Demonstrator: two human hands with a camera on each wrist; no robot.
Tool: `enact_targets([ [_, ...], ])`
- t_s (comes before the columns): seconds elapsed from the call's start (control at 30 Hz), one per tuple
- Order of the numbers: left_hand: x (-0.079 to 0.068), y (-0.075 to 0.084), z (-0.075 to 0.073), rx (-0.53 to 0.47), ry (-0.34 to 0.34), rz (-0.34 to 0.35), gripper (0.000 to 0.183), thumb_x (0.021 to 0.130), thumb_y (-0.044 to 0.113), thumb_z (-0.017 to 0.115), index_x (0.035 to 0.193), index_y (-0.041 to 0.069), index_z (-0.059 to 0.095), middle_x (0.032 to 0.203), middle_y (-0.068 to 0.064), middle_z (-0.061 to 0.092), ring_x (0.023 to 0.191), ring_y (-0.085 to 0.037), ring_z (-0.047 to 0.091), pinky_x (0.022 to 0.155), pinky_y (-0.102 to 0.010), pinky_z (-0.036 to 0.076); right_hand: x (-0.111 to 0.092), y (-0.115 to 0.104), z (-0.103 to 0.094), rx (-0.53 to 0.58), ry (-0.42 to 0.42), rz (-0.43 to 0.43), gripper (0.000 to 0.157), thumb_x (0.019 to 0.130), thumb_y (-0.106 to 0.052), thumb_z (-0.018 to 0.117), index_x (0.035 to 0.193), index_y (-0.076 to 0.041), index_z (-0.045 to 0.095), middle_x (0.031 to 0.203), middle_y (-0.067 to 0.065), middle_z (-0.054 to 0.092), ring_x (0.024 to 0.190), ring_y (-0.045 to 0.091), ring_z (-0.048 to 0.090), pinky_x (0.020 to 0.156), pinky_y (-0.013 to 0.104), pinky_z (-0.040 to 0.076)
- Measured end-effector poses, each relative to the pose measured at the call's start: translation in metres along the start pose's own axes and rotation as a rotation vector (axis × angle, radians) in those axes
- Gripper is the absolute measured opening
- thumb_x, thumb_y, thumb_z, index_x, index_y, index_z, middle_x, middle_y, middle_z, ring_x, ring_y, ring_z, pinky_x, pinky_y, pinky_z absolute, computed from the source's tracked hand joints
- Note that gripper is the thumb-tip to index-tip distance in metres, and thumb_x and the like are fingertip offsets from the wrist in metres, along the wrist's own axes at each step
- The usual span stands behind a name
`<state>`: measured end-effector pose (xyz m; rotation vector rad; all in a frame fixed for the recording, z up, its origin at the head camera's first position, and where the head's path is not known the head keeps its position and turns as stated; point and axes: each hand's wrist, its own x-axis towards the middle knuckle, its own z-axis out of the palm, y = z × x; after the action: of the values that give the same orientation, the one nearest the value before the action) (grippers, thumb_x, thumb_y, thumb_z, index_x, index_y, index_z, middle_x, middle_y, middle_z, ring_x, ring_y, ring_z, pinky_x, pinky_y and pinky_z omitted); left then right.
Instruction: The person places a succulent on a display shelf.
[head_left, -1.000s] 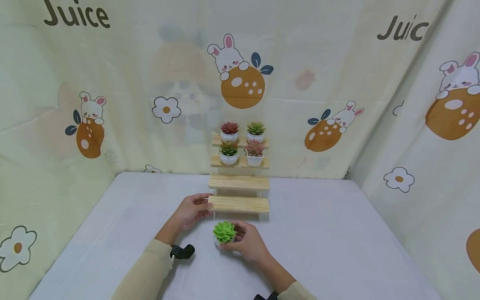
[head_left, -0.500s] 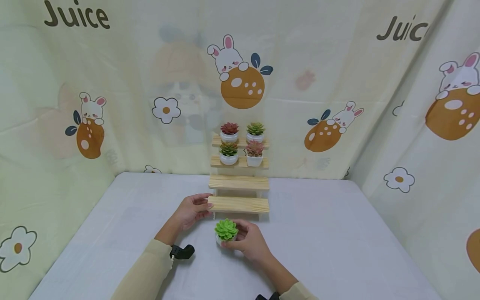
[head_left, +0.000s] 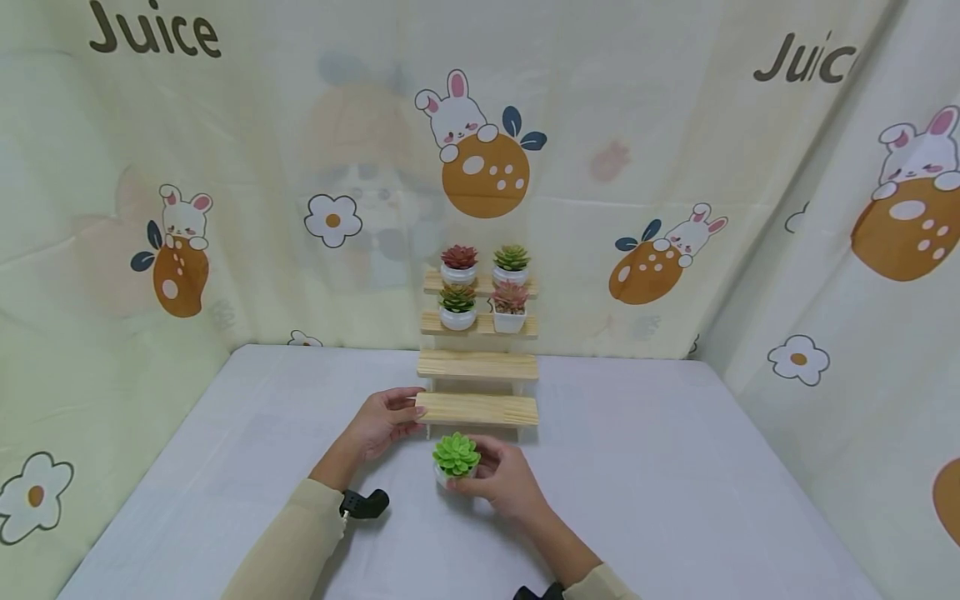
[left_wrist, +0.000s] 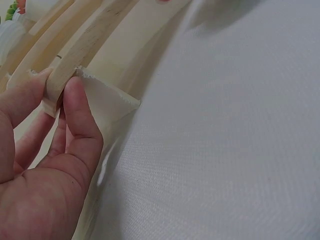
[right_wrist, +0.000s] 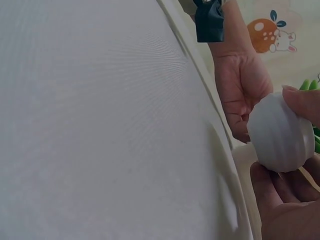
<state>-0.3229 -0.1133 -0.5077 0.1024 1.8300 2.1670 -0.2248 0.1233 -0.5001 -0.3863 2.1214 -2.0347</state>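
My right hand point(head_left: 504, 477) grips a bright green potted succulent point(head_left: 456, 455) by its white pot point(right_wrist: 281, 132), thumb on one side and fingers on the other. It hangs just in front of the lowest step of a wooden tiered plant stand point(head_left: 477, 409). My left hand point(head_left: 384, 425) pinches the left end of that lowest board between thumb and fingers, as the left wrist view shows close up. Two upper steps bear a dark red succulent point(head_left: 459, 257), a light green one point(head_left: 512, 257), a dark green one point(head_left: 457, 300) and a pink one point(head_left: 510, 302).
The stand's two lower boards, including the second-lowest step point(head_left: 477, 364), carry no pots. A white cloth covers the table point(head_left: 637, 467). Behind it hangs a printed curtain point(head_left: 600, 100) with rabbits and oranges. A black wrist camera point(head_left: 365, 504) sits on my left wrist.
My right hand has carried the green succulent slightly forward and to the right, closer to the lowest step. The left hand has stayed on the board's end.
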Motion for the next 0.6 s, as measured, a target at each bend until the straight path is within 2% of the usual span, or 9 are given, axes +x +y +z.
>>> enact_targets([
  [0.6,0.001,-0.001,-0.001,-0.003,-0.01,0.009,0.052,0.096,-0.003,0.065,0.145,-0.01,0.048,0.109,-0.006,0.07,0.089,-0.013,0.07,0.075,-0.025,0.061,0.005,-0.016,-0.004,-0.009,0.043,0.004,0.064,0.076,0.002,0.085,0.135,0.003,0.061,0.132,0.021,0.067,0.116,0.022,0.068,0.092,0.022,0.058],
])
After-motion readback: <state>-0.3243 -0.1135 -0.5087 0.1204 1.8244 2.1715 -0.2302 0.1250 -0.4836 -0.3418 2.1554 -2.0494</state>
